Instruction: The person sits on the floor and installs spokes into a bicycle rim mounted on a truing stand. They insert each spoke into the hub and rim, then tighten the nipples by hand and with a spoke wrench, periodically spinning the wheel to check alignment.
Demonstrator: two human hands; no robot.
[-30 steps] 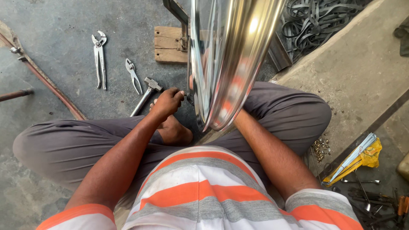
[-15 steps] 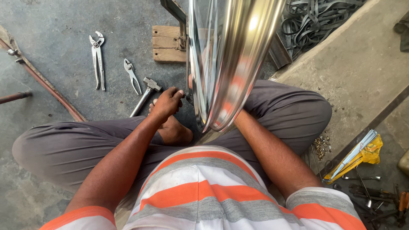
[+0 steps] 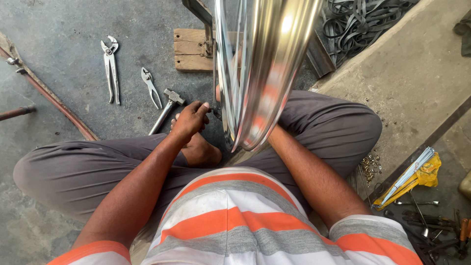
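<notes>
Concrete floor, shiny wheel rim [image 3: 265,73] upright between crossed legs.
Left hand [image 3: 190,120] pinches closed at the rim's edge; right hand hidden behind it, grip unclear.

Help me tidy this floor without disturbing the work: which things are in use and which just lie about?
In use:
- shiny wheel rim, upright between the knees
- left hand at its spokes
- right hand, hidden behind the rim

Lying about:
- two pliers
- hammer, near the left hand but untouched
- wooden block
- rubber strips
- spoke bundle in yellow wrap
</notes>
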